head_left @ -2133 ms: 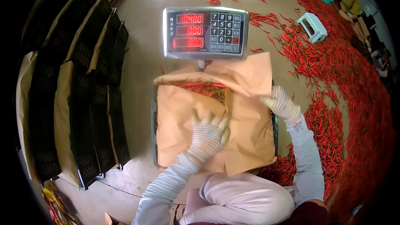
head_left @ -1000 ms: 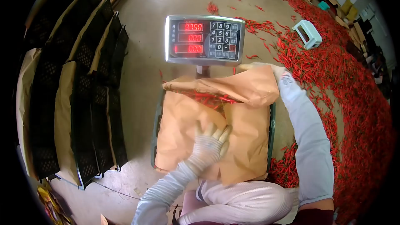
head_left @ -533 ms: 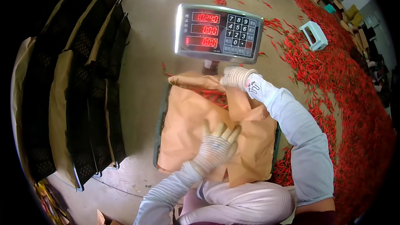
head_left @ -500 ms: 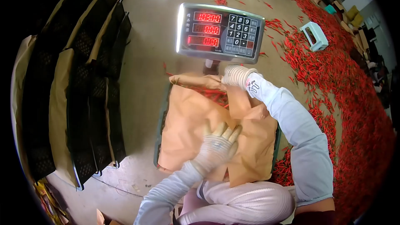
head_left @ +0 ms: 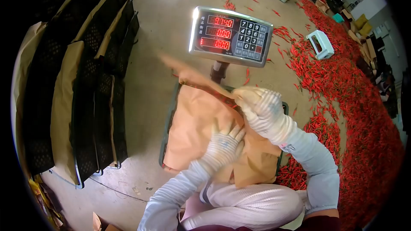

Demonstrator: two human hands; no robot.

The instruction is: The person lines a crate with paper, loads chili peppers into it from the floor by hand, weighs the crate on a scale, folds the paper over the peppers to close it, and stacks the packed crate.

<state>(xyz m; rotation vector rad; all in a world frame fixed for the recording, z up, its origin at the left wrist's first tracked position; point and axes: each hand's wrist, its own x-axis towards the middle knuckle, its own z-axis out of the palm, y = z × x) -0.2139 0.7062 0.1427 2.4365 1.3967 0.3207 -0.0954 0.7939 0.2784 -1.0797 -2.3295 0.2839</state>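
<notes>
My left hand [head_left: 224, 146], in a striped glove, lies with fingers spread on the brown paper [head_left: 197, 124] that covers a dark crate [head_left: 168, 134]. My right hand [head_left: 261, 105], also gloved, is closed on the upper flap of the paper [head_left: 199, 79], which is lifted and blurred at its far left end. A thin strip of red chillies shows between flap and lower paper. Just beyond the crate stands a scale display [head_left: 231, 36] with lit red digits.
Stacked dark crates [head_left: 85, 102] with paper liners stand at the left. A large heap of red chillies [head_left: 359, 145] covers the floor at the right, with a white stool [head_left: 320, 45] at its edge. Scattered chillies lie behind the display.
My right hand has moved down and slightly right, and the paper flap it holds now rises at the left. My left hand stays spread on the paper. The display's top number has changed.
</notes>
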